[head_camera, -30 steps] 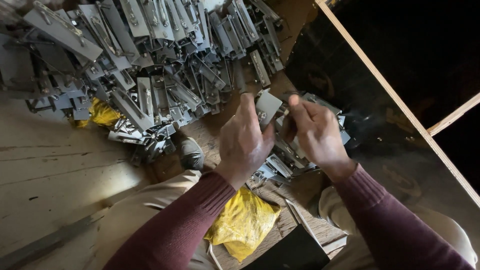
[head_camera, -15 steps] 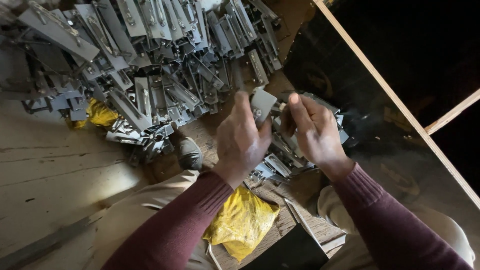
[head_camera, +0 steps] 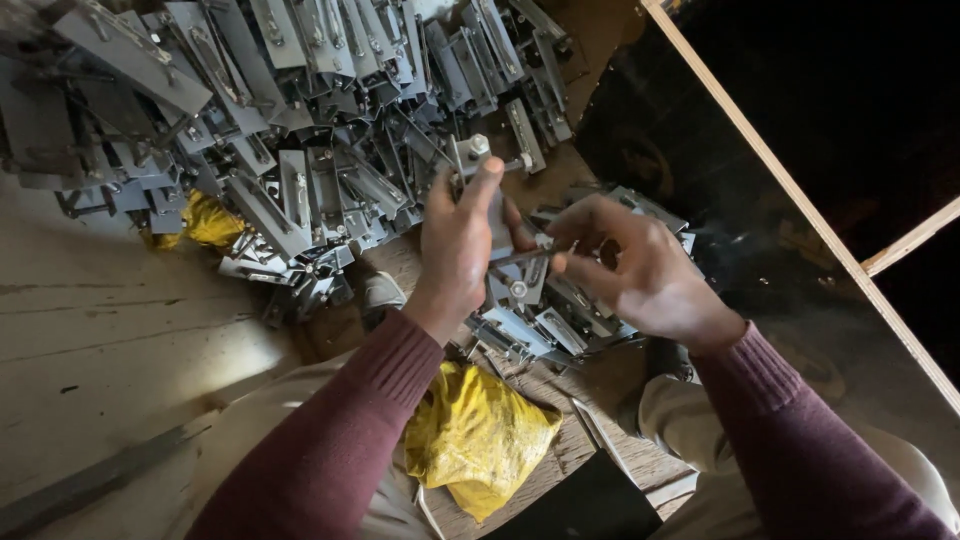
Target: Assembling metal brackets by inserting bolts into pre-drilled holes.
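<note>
The left hand [head_camera: 462, 235] is closed around a grey metal bracket [head_camera: 478, 165], held upright at the centre of the view, a bolt head showing at its top. At 3 o'clock of it, the right hand [head_camera: 630, 265] pinches a thin metal rod [head_camera: 522, 257] between thumb and fingers, its tip touching the bracket. A heap of grey brackets [head_camera: 300, 110] spreads from 9 to 12 o'clock. A yellow bag [head_camera: 475, 435] lies at 6 o'clock on the wooden board [head_camera: 560, 400].

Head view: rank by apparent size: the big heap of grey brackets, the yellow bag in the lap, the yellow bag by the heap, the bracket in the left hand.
1. Heap of grey brackets, by far the largest.
2. Lap bag.
3. Bag by the heap and the bracket in the left hand: look alike. Bag is partly buried, bracket nearer the camera and partly covered, so no ranking.
</note>
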